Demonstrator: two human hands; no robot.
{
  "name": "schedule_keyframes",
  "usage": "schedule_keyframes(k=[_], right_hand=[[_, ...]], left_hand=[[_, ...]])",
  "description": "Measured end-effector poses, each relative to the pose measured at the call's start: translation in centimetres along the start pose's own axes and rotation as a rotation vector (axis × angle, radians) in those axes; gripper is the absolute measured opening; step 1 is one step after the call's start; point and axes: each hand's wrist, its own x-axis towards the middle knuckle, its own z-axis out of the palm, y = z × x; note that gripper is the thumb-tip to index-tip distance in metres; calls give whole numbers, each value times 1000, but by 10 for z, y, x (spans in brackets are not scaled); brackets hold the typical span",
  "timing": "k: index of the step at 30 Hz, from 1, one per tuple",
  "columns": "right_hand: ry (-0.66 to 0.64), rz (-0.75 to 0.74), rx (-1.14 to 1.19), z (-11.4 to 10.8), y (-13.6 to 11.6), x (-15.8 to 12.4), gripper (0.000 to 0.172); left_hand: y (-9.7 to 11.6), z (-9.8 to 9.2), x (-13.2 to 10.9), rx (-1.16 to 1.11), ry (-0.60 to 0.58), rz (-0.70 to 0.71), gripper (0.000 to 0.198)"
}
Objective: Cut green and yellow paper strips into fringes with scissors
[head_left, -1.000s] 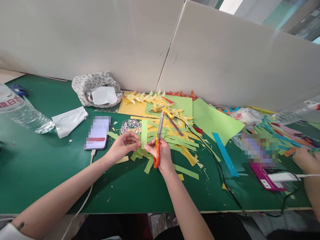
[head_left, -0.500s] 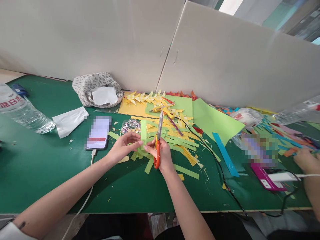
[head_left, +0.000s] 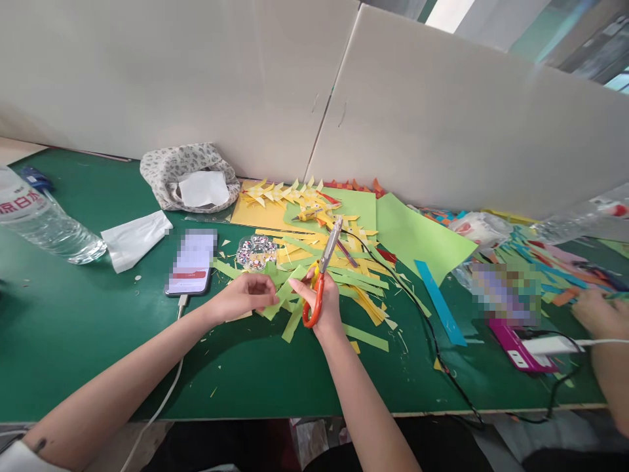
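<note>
Curled fingers of my left hand (head_left: 244,298) meet the left edge of a light green paper strip (head_left: 285,294), which lies slanted between the hands. My right hand (head_left: 324,305) is closed round orange-handled scissors (head_left: 318,292), their blades pointing up and away to the right. The right thumb reaches toward the strip's upper part. Below and behind both hands spreads a loose pile of green strips (head_left: 366,336) and yellow strips (head_left: 368,305). A clear dish of small coloured beads or sequins (head_left: 257,252) sits just beyond my left hand.
A phone (head_left: 192,265) on a cable, a tissue (head_left: 137,239), a water bottle (head_left: 49,219) and a patterned pouch (head_left: 189,174) stand left. Behind lies a yellow glue gun (head_left: 317,215); its black cord runs right past a blue strip (head_left: 439,305). Another person's hand (head_left: 597,311) is at far right.
The green strip has gone from upright to slanted and sits lower. My left hand has moved slightly down, and the scissors in my right hand have tilted to the right.
</note>
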Motion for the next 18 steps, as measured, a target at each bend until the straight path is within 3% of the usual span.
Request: schedule_keyframes(k=[9,18], right_hand=[[-48,80,32,3,-3,-4,39],[-59,44,16,3,1,-3,38]], left_hand=[[-1,-13,5,-240,347,37,17],[-4,-7,6,-363,309,41,24]])
